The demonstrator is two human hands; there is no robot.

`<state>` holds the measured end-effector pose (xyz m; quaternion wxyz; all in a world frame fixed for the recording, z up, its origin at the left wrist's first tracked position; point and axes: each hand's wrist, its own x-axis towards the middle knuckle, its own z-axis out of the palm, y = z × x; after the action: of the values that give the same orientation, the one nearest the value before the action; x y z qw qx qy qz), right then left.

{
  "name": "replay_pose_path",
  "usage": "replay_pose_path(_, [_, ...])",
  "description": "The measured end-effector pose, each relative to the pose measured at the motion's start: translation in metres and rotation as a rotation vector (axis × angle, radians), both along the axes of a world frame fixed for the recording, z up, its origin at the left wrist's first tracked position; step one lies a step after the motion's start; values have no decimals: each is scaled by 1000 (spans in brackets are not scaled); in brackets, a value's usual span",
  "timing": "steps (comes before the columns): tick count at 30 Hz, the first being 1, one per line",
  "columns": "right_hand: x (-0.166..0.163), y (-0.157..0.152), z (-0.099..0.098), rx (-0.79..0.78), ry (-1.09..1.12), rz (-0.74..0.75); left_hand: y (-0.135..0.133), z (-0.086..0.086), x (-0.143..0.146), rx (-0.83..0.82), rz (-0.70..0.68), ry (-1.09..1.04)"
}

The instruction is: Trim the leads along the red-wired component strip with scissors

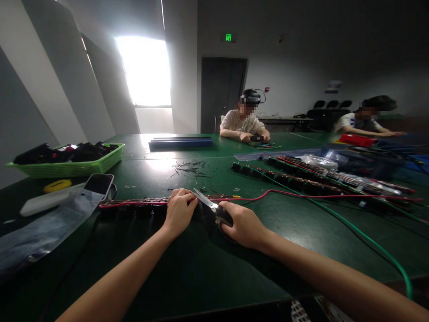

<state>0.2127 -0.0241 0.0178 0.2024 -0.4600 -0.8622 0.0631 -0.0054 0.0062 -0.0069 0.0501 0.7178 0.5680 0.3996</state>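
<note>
My left hand (179,211) is closed over a long dark strip of components (134,205) that lies across the green table (214,264). A red wire (268,193) runs along that strip and off to the right. My right hand (243,225) grips black-handled scissors (211,205). Their silver blades point up-left, close to my left fingers and the strip.
A green basket (72,166) of dark parts, a phone (98,184) and clear plastic bags (43,226) lie at left. More strips with red and green wires (335,219) cover the right. Wire offcuts (189,167) lie ahead. Two people sit at the far side.
</note>
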Motion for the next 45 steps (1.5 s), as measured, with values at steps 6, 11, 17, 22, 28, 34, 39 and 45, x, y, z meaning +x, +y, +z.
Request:
replay_pose_path(6, [1,0,0,10,-15,1,1,0,0,0,-1,-1])
replay_pose_path(11, [1,1,0,26,-7,12,0,1,0,4,-6,3])
replay_pose_path(17, [1,2,-1,25,-17,14,-1,2,0,0,-4,0])
replay_pose_path(22, [2,2,-1,27,-28,23,-1,1,0,3,-6,-2])
replay_pose_path(28, [2,1,0,38,-55,12,-1,1,0,7,-2,2])
replay_pose_path(34, [2,0,1,34,-87,8,0,1,1,13,2,-6])
replay_pose_path(39, [1,-1,1,28,-94,-10,-1,0,1,19,1,-13])
replay_pose_path(45, [0,-2,2,8,-113,-32,-2,0,1,29,-6,-12])
